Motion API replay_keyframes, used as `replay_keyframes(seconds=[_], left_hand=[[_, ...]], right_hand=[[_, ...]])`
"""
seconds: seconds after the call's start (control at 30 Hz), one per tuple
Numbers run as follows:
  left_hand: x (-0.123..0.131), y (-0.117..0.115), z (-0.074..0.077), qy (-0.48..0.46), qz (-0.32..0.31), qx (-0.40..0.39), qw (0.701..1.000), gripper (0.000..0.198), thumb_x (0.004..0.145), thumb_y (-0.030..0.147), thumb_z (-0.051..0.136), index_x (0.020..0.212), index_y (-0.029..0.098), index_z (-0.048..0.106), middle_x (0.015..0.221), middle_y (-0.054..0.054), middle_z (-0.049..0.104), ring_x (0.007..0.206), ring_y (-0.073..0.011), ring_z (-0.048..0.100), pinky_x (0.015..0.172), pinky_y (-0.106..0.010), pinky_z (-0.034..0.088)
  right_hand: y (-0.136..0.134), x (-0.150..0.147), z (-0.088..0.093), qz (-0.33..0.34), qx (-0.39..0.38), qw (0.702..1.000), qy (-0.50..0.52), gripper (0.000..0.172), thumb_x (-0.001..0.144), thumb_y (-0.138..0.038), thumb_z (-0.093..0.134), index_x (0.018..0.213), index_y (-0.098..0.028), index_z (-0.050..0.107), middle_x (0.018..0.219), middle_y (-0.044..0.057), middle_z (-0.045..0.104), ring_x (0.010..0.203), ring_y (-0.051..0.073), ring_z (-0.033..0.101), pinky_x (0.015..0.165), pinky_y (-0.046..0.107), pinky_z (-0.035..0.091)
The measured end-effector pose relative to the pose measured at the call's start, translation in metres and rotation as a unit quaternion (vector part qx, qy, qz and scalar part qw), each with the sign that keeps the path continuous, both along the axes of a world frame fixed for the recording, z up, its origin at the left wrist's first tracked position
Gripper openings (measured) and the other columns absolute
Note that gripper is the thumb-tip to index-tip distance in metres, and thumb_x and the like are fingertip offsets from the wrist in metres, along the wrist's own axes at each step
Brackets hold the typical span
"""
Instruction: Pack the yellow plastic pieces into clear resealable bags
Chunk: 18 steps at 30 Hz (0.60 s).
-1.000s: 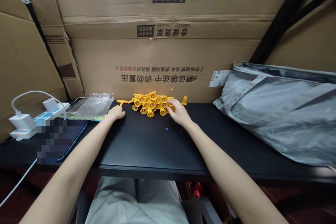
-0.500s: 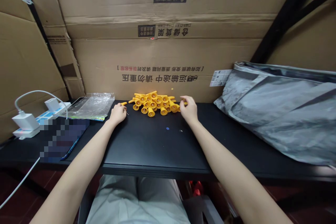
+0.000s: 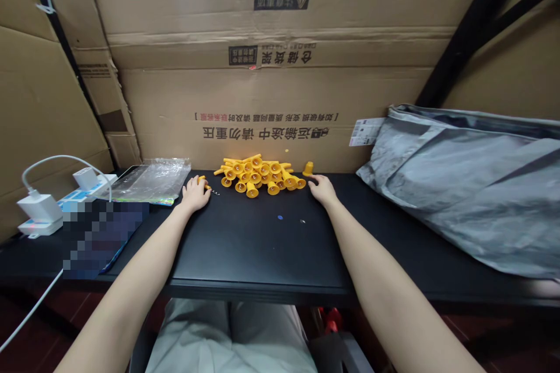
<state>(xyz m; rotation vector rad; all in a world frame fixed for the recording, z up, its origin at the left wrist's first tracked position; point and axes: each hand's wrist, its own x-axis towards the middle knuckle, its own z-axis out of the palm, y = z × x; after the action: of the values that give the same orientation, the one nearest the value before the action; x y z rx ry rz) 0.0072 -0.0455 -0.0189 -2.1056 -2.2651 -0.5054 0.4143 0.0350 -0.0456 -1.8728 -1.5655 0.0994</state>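
A heap of yellow bell-shaped plastic pieces (image 3: 256, 176) with narrow stems lies at the back of the black table, several mouths facing me. Small shiny bits show inside some of them. To the left of the heap, my left hand (image 3: 195, 193) rests low with its fingers curled over a yellow piece (image 3: 202, 179), mostly covered; a thin metal spiral (image 3: 215, 192) shows by the fingertips. One yellow bell-shaped piece (image 3: 308, 169) stands mouth down, right of the heap. My right hand (image 3: 322, 190) is just in front of it, fingers loosely extended, fingertips at its base; contact is unclear.
A large grey bag (image 3: 464, 186) fills the right side. At left are a power strip (image 3: 90, 186) with white plugs, a clear plastic packet (image 3: 149, 180) and a dark blurred device (image 3: 105, 236). Cardboard (image 3: 262, 87) walls the back. A blue dot (image 3: 280, 217) lies mid-table.
A yellow piece now stands upright right of the heap, where my right hand was. That hand has drawn back slightly and its fingers have loosened. My left hand has turned flatter over its yellow piece.
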Motion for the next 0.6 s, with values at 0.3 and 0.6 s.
replay_keyframes(seconds=[0.3,0.6], left_hand=[[0.001,-0.002,0.003,0.004,-0.007,-0.018,1.0,0.036,0.088,0.044,0.041,0.115,0.024,0.054,0.143,-0.013,0.039,0.131,-0.0296,0.037,0.104,-0.051,0.03],[0.003,-0.002,0.002,0.002,-0.005,-0.035,0.999,0.043,0.089,0.044,0.04,0.124,0.021,0.051,0.149,-0.018,0.03,0.137,-0.0295,0.028,0.107,-0.052,0.025]], right_hand=[[0.027,0.001,0.005,-0.018,-0.077,0.994,-0.069,0.042,0.088,-0.042,0.04,0.122,-0.03,0.061,0.139,0.011,0.046,0.125,0.032,0.045,0.101,0.055,0.036],[0.047,0.005,0.004,0.012,-0.112,0.989,-0.096,0.048,0.089,-0.048,0.033,0.127,-0.031,0.056,0.14,0.014,0.044,0.129,0.038,0.037,0.096,0.071,0.027]])
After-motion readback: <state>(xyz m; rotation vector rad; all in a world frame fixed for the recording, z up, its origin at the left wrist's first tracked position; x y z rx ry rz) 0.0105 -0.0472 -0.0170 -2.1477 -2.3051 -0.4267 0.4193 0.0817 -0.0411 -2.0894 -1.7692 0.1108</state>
